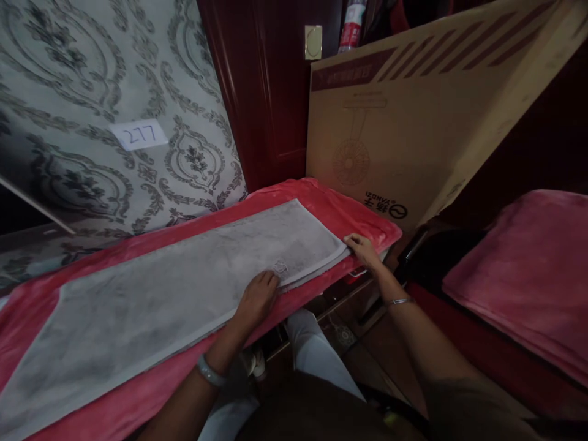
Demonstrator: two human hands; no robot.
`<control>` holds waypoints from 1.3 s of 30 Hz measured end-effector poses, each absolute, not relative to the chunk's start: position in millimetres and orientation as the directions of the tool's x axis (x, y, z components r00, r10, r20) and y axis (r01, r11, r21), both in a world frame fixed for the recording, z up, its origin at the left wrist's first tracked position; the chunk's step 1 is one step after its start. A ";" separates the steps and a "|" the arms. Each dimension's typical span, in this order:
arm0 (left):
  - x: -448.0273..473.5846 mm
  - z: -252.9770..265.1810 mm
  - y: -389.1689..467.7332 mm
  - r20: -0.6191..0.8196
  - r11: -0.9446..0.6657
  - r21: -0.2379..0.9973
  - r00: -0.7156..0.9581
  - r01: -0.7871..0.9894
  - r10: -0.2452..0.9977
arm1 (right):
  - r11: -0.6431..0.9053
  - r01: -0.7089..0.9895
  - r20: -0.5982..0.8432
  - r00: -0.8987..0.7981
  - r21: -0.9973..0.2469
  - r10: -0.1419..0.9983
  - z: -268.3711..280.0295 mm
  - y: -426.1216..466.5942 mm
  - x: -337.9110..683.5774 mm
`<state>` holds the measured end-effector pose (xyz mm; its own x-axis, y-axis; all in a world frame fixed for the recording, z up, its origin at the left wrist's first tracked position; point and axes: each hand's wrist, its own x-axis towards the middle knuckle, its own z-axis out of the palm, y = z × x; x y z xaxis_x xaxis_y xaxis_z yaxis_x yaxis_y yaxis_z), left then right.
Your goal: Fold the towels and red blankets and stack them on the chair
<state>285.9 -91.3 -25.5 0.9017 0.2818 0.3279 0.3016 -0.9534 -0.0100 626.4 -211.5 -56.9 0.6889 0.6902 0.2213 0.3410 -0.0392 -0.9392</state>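
Observation:
A long grey towel [174, 275] with pale hemmed edges lies folded double along its length, and a small embroidered mark shows near its right end. Under it spreads a red plush cloth [321, 196]. My left hand [260, 297] is closed on the towel's near edge, just left of the embroidered mark, with the fingertips partly tucked out of sight. At the near right corner, my right hand [362, 248] pinches the towel's edge between thumb and fingers. Along the near side, the lower layer peeks out a little below the upper one.
A large cardboard box [386, 128] stands behind the right end, with a bottle [351, 27] beyond it. Patterned wallpaper bearing a paper label [139, 135] rises at the back left. A folded pink cloth [528, 275] lies on the right.

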 end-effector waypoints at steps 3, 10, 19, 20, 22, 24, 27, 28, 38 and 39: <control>285.9 -24.3 -91.9 0.333 -0.954 -0.011 0.901 0.301 0.280 | -0.065 0.332 0.192 0.682 -0.941 0.706 -56.1 -209.6 627.0; 283.1 -36.1 -85.0 0.435 -0.964 -0.027 0.871 0.264 0.227 | -0.095 0.321 0.148 0.655 -0.942 0.741 -55.3 -207.4 631.6; 283.5 -36.9 -90.5 0.352 -0.972 -0.081 0.918 0.222 0.181 | -0.097 0.314 0.137 0.644 -0.945 0.753 -54.9 -215.3 633.4; 283.4 -34.8 -92.7 0.334 -0.969 -0.084 0.923 0.232 0.192 | -0.094 0.313 0.140 0.647 -0.945 0.750 -55.6 -216.0 633.1; 281.5 -31.3 -97.1 0.311 -0.967 -0.073 0.927 0.242 0.209 | -0.088 0.312 0.147 0.655 -0.946 0.742 -57.2 -216.8 632.5; 276.2 -29.5 -100.7 0.301 -0.968 -0.048 0.928 0.245 0.220 | -0.082 0.308 0.154 0.668 -0.948 0.728 -59.1 -216.7 632.2; 261.9 -31.3 -103.8 0.315 -0.966 -0.019 0.918 0.258 0.239 | -0.071 0.298 0.164 0.691 -0.952 0.704 -62.2 -215.3 631.8; 255.8 -32.5 -104.2 0.330 -0.964 -0.014 0.911 0.267 0.247 | -0.067 0.295 0.167 0.697 -0.953 0.697 -63.1 -214.7 631.7; 169.7 -28.8 -100.5 0.402 -0.882 0.028 0.803 0.470 0.441 | -0.097 0.302 0.163 0.725 -0.948 0.669 -66.7 -213.8 629.1; 158.3 -28.3 -99.7 0.401 -0.868 0.034 0.789 0.495 0.465 | -0.102 0.307 0.163 0.725 -0.946 0.670 -68.0 -214.2 629.4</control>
<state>158.3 -99.7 -28.3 0.7891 0.4651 0.4012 0.4946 -0.8684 0.0337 629.4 -214.2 -68.0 0.7246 0.6697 0.1628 0.3065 -0.1016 -0.9464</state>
